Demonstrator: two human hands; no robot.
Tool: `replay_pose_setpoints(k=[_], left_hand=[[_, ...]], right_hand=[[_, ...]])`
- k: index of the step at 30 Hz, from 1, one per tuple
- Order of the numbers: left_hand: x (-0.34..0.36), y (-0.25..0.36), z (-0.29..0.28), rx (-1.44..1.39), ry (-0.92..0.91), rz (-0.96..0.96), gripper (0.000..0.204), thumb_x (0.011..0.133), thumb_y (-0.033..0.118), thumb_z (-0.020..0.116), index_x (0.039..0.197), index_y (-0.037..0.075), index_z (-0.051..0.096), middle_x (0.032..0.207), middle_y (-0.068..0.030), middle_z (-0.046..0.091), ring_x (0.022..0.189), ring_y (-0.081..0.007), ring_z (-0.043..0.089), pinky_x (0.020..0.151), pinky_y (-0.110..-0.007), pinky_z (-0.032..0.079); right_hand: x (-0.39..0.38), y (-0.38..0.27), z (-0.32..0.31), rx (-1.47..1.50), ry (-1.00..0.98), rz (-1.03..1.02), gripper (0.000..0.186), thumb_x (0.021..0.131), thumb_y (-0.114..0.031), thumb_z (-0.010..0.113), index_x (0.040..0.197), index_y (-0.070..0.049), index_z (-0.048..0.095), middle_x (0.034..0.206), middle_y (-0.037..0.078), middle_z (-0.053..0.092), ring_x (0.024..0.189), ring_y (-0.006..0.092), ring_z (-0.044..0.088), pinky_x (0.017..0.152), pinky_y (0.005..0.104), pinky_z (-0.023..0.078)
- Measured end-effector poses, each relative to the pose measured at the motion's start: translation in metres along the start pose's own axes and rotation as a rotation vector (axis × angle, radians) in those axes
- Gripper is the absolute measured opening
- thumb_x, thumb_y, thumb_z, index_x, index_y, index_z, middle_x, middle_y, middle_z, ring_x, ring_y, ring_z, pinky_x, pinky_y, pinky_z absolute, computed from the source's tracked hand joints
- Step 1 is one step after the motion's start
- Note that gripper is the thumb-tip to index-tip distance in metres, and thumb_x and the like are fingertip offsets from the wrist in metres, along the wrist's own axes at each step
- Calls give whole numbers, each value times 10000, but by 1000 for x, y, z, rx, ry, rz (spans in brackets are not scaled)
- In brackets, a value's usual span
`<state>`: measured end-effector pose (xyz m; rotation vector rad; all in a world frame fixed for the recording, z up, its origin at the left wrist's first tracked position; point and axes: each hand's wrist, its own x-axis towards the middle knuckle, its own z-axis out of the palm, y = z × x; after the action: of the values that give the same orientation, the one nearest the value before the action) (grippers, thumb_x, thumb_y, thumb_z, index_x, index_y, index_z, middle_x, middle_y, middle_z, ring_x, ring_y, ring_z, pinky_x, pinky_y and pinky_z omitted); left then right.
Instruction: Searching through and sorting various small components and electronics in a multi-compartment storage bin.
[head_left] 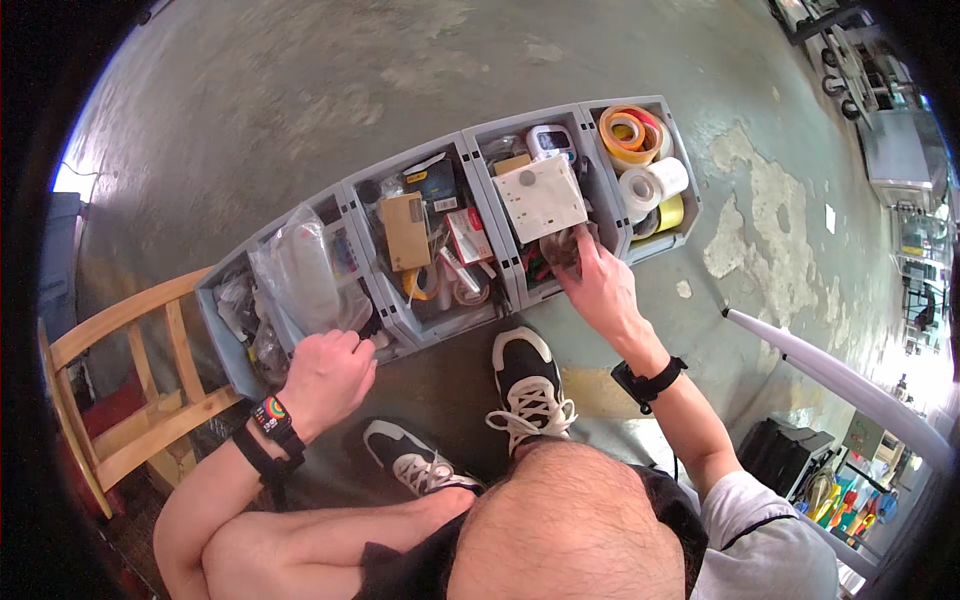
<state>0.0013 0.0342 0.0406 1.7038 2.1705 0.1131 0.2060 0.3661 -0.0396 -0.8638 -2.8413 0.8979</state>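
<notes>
My right hand (602, 292) reaches into a grey bin, its fingers closed on a crumpled, dark brown see-through bag (560, 250). A flat white box (540, 198) lies just beyond the fingertips, above a white device with a dark screen (549, 141). My left hand (328, 380) is curled in a loose fist by the near edge of the bins. Its palm faces down, so whatever it may hold is hidden. Clear plastic bags (305, 270) fill the bin beyond that hand.
Several grey bins stand joined in a row. One holds a brown carton (404, 232) and small boxes; the rightmost holds tape rolls (630, 135). A wooden chair (150, 370) lies left. My shoes (527, 380) are close in front; a pale pole (830, 375) slants at right.
</notes>
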Motion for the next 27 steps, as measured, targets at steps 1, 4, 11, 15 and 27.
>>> replay_pose_setpoints(k=[1, 4, 11, 15, 27], left_hand=[[0, 0, -1, -4, -7, -1, 167, 867, 180, 743, 816, 55, 644, 787, -114, 627, 778, -324, 667, 687, -452, 545], [-1, 0, 1, -11, -22, -3, 178, 870, 183, 742, 819, 50, 635, 794, -120, 620, 782, -333, 662, 692, -462, 540], [-1, -1, 0, -8, -30, -14, 173, 879, 189, 738, 831, 54, 641, 804, -114, 629, 794, -328, 669, 699, -455, 545], [0, -1, 2, -2, -42, -21, 170, 880, 188, 736, 833, 54, 643, 808, -115, 634, 799, -328, 671, 707, -454, 550], [1, 0, 6, 0, -41, -8, 172, 872, 192, 744, 822, 53, 655, 793, -113, 632, 781, -327, 670, 700, -457, 553]], right_hand=[[2, -4, 0, -24, 5, -46, 631, 925, -237, 775, 1446, -7, 502, 1007, 229, 725, 930, 441, 712, 766, 512, 569], [8, -5, 7, -211, 7, -9, 562, 932, -222, 768, 1383, 0, 516, 1021, 227, 720, 932, 450, 704, 765, 517, 563], [9, 0, 2, 22, 12, -78, 460, 945, -209, 755, 1287, -7, 522, 1046, 228, 715, 944, 454, 699, 774, 524, 560], [9, -4, -3, -59, 49, -81, 419, 973, -221, 728, 1280, -7, 537, 1063, 230, 715, 953, 439, 701, 797, 507, 562], [-8, -15, -62, 58, -25, 109, 286, 1027, -216, 637, 1209, -3, 578, 962, 220, 677, 855, 438, 677, 773, 460, 549]])
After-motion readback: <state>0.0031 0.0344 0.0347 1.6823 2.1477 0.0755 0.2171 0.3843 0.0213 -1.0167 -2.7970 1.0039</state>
